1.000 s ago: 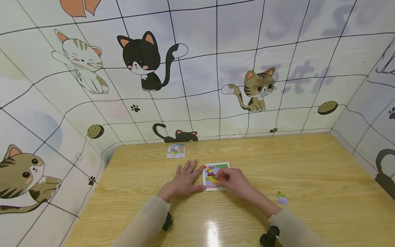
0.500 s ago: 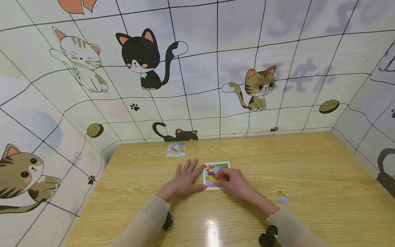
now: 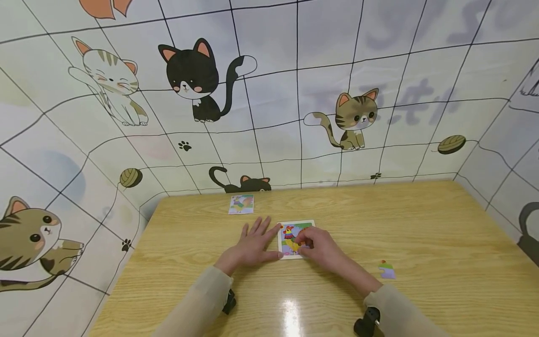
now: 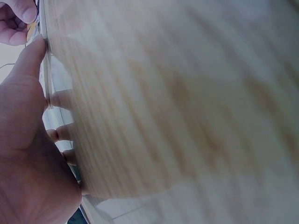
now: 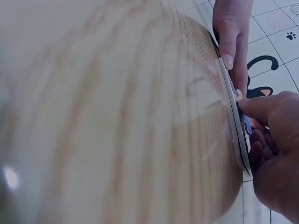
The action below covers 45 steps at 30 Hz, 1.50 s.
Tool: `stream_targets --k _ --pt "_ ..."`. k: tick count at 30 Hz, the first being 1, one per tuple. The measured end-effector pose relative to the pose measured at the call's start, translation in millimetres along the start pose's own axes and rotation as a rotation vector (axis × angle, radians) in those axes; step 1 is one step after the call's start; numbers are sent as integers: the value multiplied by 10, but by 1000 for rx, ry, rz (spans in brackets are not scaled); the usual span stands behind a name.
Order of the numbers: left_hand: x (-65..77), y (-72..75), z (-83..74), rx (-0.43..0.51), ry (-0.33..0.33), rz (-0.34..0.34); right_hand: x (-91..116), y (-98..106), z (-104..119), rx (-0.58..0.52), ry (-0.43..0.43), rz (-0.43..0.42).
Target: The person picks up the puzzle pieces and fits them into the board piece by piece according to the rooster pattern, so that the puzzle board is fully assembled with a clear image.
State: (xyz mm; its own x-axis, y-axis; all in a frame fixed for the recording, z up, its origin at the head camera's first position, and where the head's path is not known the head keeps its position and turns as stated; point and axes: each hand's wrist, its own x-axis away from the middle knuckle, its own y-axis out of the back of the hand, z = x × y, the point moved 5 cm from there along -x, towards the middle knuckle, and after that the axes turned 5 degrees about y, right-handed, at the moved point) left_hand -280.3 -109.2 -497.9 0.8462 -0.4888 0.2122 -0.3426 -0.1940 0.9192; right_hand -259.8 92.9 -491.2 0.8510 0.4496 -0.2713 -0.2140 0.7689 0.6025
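Observation:
A white-framed jigsaw puzzle (image 3: 289,255) with a colourful rooster picture lies at the middle of the table. My left hand (image 3: 251,248) rests flat on the table at its left, fingers spread, with the thumb and index fingertip touching the frame's left edge. Over the puzzle's right part, my right hand (image 3: 321,246) pinches a puzzle piece (image 5: 245,122) between thumb and curled fingers. That hand hides much of the piece and the puzzle's lower right. A loose puzzle piece (image 3: 387,270), green and lilac with a red spot, lies right of my right forearm.
A square rooster picture card (image 3: 241,204) lies near the back edge of the wooden table (image 3: 177,252). A wall covering with cartoon cats (image 3: 278,103) stands directly behind the table and along both sides. Dark wrist devices sit at both sleeves.
Both hands stay in nearly the same place at the puzzle; the right fingers have shifted only slightly. The whole view has drifted a little.

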Motion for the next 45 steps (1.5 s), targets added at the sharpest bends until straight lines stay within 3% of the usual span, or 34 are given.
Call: stream_targets --k 24,30,37,45 --pt "7 18 -18 -4 12 10 -6 -34 -8 68 2 53" --pt "7 17 -16 -7 8 10 14 -22 29 118 42 69" --pt "16 30 -23 6 11 16 39 -5 83 254 175 82" --pt "11 30 -25 1 3 16 37 13 44 210 169 115"
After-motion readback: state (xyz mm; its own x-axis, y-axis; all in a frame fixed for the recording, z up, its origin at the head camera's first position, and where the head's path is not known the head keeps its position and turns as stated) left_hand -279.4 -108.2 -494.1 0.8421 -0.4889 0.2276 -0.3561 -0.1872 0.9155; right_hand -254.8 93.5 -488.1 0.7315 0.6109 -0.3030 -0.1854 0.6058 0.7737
